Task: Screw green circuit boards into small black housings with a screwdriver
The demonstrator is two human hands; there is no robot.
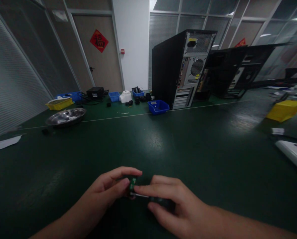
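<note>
Nearer the camera than the dark blue bin [160, 110], and slightly to its left, a small, flat green board [132, 183] with pale marks is pinched narrowly between the thumb and fingers of the left hand [108, 189]. Directly in front of the bin, the right hand [175, 199] is closed around a slim tool [142, 195], its dark handle mostly hidden by the fingers. The tool's thin, straight metal shaft runs leftward to the lower end of the board; whether its tip touches cannot be told. The right index finger reaches along the shaft toward the board.

The bin itself is open-topped with a sloping front, standing on a smooth, dark green tabletop [200, 142] that gives off soft reflections. Just right of the bin rises a boxy black computer tower [167, 69], its back a panel of perforated grey metal with a round fan grille. Left of the bin sits a white, domed piece [125, 96] with slotted vents, and well farther left a shallow, shiny metal dish [66, 117] with a rounded rim.
</note>
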